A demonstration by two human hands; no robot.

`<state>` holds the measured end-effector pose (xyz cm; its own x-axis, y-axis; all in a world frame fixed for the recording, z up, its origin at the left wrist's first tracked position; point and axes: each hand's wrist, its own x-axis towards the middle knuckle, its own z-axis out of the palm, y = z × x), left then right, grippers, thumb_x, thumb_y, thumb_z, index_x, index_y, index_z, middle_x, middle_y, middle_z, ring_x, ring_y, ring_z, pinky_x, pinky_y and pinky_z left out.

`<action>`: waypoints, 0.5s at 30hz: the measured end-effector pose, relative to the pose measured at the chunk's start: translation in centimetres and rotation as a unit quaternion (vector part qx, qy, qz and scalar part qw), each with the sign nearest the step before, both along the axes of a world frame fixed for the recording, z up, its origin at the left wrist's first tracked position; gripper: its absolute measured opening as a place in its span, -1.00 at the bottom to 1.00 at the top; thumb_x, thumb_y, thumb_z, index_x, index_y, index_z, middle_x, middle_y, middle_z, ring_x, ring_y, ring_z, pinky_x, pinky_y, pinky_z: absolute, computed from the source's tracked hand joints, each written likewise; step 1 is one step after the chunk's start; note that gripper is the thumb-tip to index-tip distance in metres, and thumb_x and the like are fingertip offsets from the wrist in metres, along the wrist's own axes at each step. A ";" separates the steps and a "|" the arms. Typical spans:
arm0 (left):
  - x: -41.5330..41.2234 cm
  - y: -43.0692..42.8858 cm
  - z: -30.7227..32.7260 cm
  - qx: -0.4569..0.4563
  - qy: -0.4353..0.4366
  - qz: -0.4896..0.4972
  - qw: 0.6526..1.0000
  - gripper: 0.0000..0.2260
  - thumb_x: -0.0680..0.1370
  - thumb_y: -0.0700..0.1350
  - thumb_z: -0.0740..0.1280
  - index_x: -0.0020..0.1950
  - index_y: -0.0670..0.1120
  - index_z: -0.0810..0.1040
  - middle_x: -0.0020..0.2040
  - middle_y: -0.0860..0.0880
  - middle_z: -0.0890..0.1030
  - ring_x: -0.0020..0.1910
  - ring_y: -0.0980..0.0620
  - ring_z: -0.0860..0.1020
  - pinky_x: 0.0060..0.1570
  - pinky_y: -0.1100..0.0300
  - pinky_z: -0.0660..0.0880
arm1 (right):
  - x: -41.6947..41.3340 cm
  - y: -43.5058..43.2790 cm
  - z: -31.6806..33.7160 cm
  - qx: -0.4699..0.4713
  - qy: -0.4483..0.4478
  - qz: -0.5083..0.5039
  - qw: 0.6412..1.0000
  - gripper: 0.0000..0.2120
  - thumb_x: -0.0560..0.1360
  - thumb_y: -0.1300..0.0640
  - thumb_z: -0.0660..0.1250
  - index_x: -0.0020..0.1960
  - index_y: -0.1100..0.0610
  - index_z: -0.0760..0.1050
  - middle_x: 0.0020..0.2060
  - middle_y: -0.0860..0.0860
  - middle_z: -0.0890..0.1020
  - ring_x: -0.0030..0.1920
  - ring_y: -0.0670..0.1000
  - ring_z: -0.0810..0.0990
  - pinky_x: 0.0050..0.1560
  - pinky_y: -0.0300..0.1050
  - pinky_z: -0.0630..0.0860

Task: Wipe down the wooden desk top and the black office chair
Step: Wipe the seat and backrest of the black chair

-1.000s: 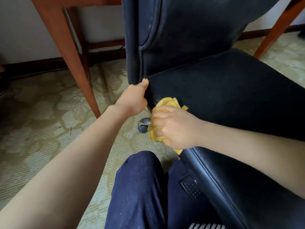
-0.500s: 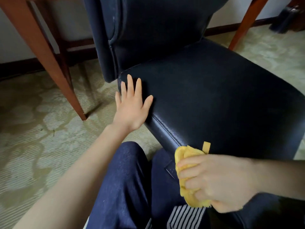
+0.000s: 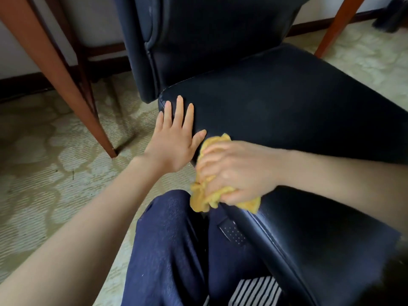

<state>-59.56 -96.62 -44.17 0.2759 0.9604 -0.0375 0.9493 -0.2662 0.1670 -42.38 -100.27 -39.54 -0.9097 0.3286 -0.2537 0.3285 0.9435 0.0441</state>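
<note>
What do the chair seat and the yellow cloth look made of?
The chair seat looks like black leather or faux leather, I can't tell which: smooth, dull sheen, piped edge. The yellow cloth looks like soft matte fabric, crumpled in the right hand.

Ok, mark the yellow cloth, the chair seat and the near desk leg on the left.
yellow cloth [image 3: 202, 198], head view, the loose bunch at its lower left.
chair seat [image 3: 287, 102], head view, bare middle of the cushion top.
desk leg [image 3: 65, 85], head view, midway down its front face.
</note>
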 end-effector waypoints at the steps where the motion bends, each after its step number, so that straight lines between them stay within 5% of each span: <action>1: -0.3 0.8 0.3 -0.005 0.013 -0.008 1.000 -0.41 0.62 0.15 -0.13 0.55 -0.12 -0.19 0.55 -0.16 -0.24 0.51 -0.20 -0.22 0.44 -0.08 -0.21 | -0.7 0.8 0.2 0.007 0.000 0.019 1.000 -0.74 0.48 -0.07 0.21 0.10 -0.13 0.59 0.06 -0.12 0.58 0.18 -0.02 0.46 0.32 -0.07 0.25; 5: -1.8 3.7 2.5 -0.028 -0.037 0.033 0.998 -0.50 0.65 0.11 -0.08 0.56 -0.02 0.00 0.57 -0.06 -0.10 0.54 -0.05 -0.06 0.40 -0.20 -0.27 | -3.4 4.8 0.4 0.091 0.025 -0.066 0.993 -0.67 0.55 -0.13 0.09 0.21 -0.14 0.51 0.16 -0.12 0.53 0.23 -0.03 0.38 0.33 -0.10 0.20; 9: -3.4 3.7 4.0 -0.017 -0.142 0.080 0.987 -0.55 0.65 0.10 -0.03 0.52 0.02 0.19 0.56 0.01 0.06 0.52 -0.02 0.09 0.40 -0.23 -0.26 | -5.1 6.6 -0.6 0.073 0.032 -0.176 0.981 -0.62 0.59 -0.08 0.07 0.34 -0.09 0.45 0.40 -0.09 0.35 0.44 -0.02 0.18 0.45 -0.03 0.06; 15: -4.4 1.1 3.9 -0.027 -0.149 0.066 0.986 -0.56 0.65 0.08 0.02 0.52 0.00 0.20 0.54 0.01 0.13 0.51 -0.05 0.14 0.45 -0.18 -0.12 | -5.8 2.5 -1.2 0.070 -0.011 -0.167 0.983 -0.65 0.55 -0.07 0.05 0.12 -0.02 0.56 0.14 -0.05 0.53 0.30 0.06 0.31 0.40 0.05 0.12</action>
<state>-63.95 -95.55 -40.25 0.1552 0.9875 -0.0265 0.8820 -0.1264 0.4539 -48.23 -97.74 -40.70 -0.7402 0.6410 -0.2031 0.6161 0.7675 0.1770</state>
